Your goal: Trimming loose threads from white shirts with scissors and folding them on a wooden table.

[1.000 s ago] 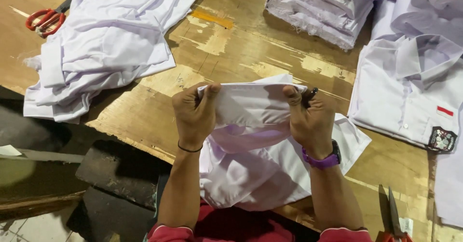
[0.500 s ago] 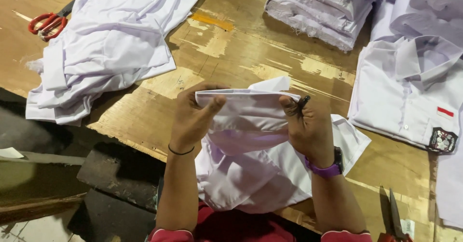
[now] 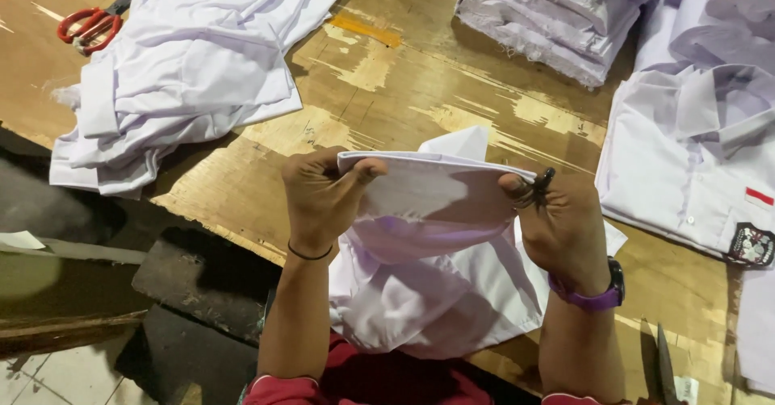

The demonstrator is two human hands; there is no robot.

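Nearest the camera, the person's red sleeves are running off the bottom edge, and a pair of dark shears (image 3: 663, 369) at the lower right is showing only its blades, the handles cut off. The white shirt (image 3: 436, 284) is hanging from both hands over the near edge of the wooden table (image 3: 404, 82), its lower folds draping toward the lap and hiding part of the board beneath. The left hand (image 3: 323, 195) is pinching the left end of the shirt's collar band, thumb pressed on top and fingers curled behind, out of sight. The right hand (image 3: 561, 219), with a purple watch at the wrist, is closing on the right end of the band; a small dark object is sticking out between its fingers, too small to make out. Both forearms are rising upright, holding the band taut and level between them. To the right, a finished white shirt (image 3: 686, 163) is lying flat, bearing a small red rectangular tag and a dark shield-shaped badge (image 3: 749, 244) on its pocket. Farther left, a heap of white shirts (image 3: 194, 66) is partly covering red-handled scissors (image 3: 87, 27). At the far edge, a folded stack (image 3: 557, 10) is being cropped by the frame.
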